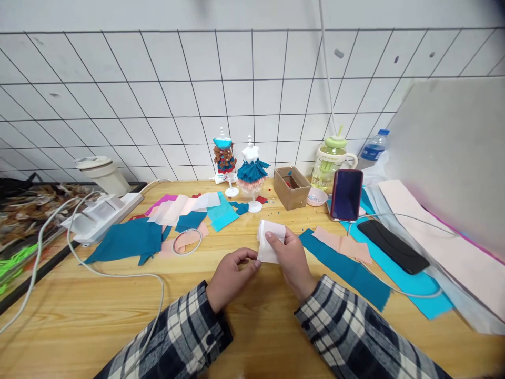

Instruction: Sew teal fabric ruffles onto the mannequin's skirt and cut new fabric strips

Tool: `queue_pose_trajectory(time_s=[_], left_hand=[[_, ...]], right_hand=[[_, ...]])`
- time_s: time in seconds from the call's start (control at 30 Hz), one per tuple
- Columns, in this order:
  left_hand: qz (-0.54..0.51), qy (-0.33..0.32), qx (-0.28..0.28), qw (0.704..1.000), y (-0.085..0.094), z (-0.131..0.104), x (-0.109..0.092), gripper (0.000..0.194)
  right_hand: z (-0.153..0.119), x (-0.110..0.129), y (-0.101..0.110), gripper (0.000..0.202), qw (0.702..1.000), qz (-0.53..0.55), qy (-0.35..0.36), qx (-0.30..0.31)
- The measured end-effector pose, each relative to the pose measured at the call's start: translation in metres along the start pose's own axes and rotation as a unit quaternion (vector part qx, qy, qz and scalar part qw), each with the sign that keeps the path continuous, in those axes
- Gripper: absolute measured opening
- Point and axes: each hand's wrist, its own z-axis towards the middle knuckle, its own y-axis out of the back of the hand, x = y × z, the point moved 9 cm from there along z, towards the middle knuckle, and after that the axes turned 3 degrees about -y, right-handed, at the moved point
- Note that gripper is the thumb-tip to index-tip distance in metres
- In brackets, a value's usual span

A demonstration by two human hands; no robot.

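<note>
My right hand [291, 257] is closed on a folded piece of pale pinkish-white fabric [272, 241], with the thumb lying across its front. At the fabric's lower left corner, my left hand [235, 273] pinches the edge between thumb and forefinger. Behind the hands stands a small white dress form [251, 153] wearing a teal and peach ruffled skirt [252, 172]. Beside it is a second small form with a blue top and brown ruffles [223, 153]. To the right of my right hand lies a long teal strip [351, 271] with a peach piece [342, 245] on it.
Fabric scraps [128, 239] and a ring [173, 246] lie left on the wooden table [189, 310]. A power strip [106, 218] and cables are farther left. At the back are a cardboard box [292, 192] and jug [325, 166]; right, an upright phone [346, 195] and black phone [392, 246].
</note>
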Motion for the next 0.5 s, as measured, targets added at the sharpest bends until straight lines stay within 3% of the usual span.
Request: queue_pose_trajectory(time_s=[0.13, 0.3, 0.4, 0.5], left_hand=[[0.004, -0.005, 0.008, 1.000, 0.000, 0.000, -0.002, 0.020], [0.007, -0.066, 0.032, 0.997, -0.003, -0.001, -0.016, 0.014], [0.002, -0.088, 0.038, 0.995, -0.003, -0.003, -0.020, 0.014], [-0.018, -0.083, 0.017, 0.996, 0.003, -0.002, -0.015, 0.016]], right_hand=[[0.000, -0.001, 0.000, 0.037, 1.000, 0.001, -0.003, 0.004], [-0.002, -0.001, -0.002, 0.036, 1.000, -0.003, -0.010, -0.001], [0.003, -0.004, -0.006, 0.037, 0.999, -0.014, -0.029, 0.029], [0.010, -0.002, 0.003, 0.039, 0.995, -0.084, -0.051, 0.033]])
